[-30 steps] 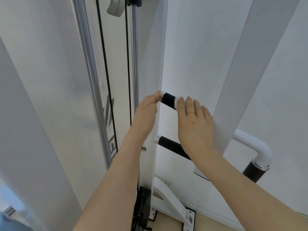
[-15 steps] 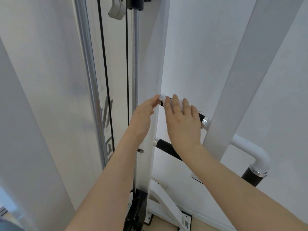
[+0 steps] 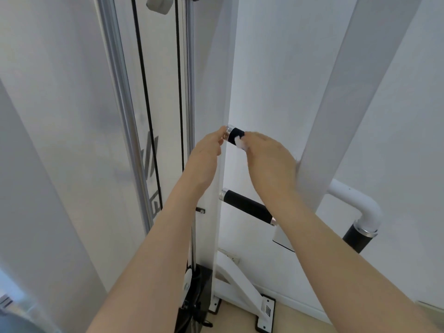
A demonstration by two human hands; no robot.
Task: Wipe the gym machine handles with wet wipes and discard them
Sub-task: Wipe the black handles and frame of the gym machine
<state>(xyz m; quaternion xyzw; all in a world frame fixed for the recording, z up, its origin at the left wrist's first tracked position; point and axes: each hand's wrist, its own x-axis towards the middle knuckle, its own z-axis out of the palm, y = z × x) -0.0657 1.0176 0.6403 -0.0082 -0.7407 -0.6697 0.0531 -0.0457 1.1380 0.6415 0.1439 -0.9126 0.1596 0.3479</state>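
Nearby — lower handle [image 3: 246, 207] behind right forearm [image 3: 336, 248].

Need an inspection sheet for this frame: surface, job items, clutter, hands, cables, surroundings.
Surface: white machine upright, no dirt visible.
Job's things: upper handle, black grip with silver end cap, mostly covered by the right hand; white wet wipe pressed on it; lower handle untouched; third black grip at far right.
Clutter: nothing seen.
Hands: left hand fingertips on the upper handle's end cap; right hand curled round the wipe and handle, blurred.
Cables: two black cables run beside the chrome guide rods.
Surroundings: white wall, wooden floor, wall outlet.
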